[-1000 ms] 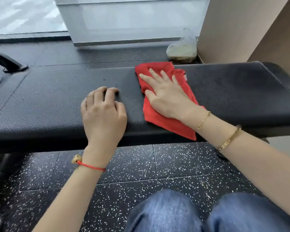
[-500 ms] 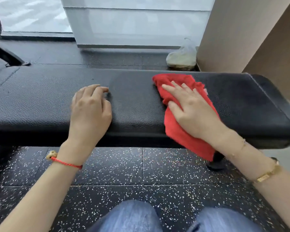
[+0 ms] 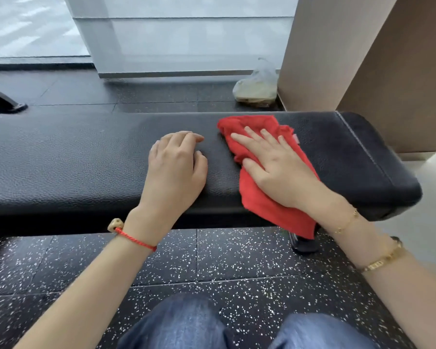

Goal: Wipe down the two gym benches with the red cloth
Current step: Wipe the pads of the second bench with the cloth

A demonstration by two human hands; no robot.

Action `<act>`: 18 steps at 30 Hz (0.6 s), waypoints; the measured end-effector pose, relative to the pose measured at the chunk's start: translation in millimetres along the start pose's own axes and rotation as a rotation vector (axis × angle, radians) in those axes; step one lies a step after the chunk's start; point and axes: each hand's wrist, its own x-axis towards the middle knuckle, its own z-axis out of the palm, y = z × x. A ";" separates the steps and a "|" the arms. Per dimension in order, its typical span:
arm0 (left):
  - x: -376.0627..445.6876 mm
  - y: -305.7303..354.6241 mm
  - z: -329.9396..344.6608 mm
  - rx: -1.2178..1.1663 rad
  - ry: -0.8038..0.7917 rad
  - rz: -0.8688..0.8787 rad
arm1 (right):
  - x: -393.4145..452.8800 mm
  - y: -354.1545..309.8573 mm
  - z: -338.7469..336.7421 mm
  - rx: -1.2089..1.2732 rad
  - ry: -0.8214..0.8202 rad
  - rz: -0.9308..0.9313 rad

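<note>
Lying crumpled across the black bench pad (image 3: pixel 86 159), the red cloth (image 3: pixel 259 197) runs with its long axis from the pad's far edge back over the near edge, where its lower corner hangs off toward the speckled floor (image 3: pixel 224 255). It sits toward the pad's right-hand end, with a stretch of bare upholstery between it and the rounded, stitched end. The right hand (image 3: pixel 280 170) presses flat on top of it, fingers spread and straight, pinning the cloth by palm pressure without gripping it; the fingertips point toward the pad's far edge and somewhat leftward, so the cloth extends beyond them only as a bunched fold at the far side. The left hand (image 3: pixel 174 170) rests on the bare pad just beside the cloth's left edge, not touching it, fingers loosely curled and empty, seemingly bracing.

The pad's long axis runs left to right, crosswise to the cloth, so the coming stroke probably has to travel sideways along the pad; the right hand is the one already on the cloth, and the left hand stands in the way of any leftward sweep.

The pad's left end is cut off by the frame. The second bench cannot be identified: only a dark metal foot (image 3: pixel 5 102) shows beyond the pad's far left. Part of the frame under the pad is hidden by the hanging cloth. A translucent plastic bag (image 3: pixel 257 86) sits behind the pad against the wall; its contents are unclear.
</note>
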 end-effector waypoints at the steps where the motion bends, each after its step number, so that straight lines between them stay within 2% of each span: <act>1: 0.7 4.7 2.0 -0.002 -0.009 0.005 | 3.5 13.1 -5.4 0.001 0.000 0.052; 4: 2.0 19.3 8.8 0.000 -0.022 0.013 | 31.3 33.2 -15.0 -0.024 -0.008 0.176; 8: 2.4 35.5 19.6 0.032 -0.050 0.023 | 44.7 27.6 -9.4 -0.026 -0.032 0.126; 14: 1.9 46.5 32.3 0.072 -0.062 0.048 | -12.7 32.0 -13.5 -0.031 0.014 0.033; 18: 4.3 57.3 39.3 0.083 -0.075 0.064 | -38.7 62.0 -25.9 -0.025 0.063 0.108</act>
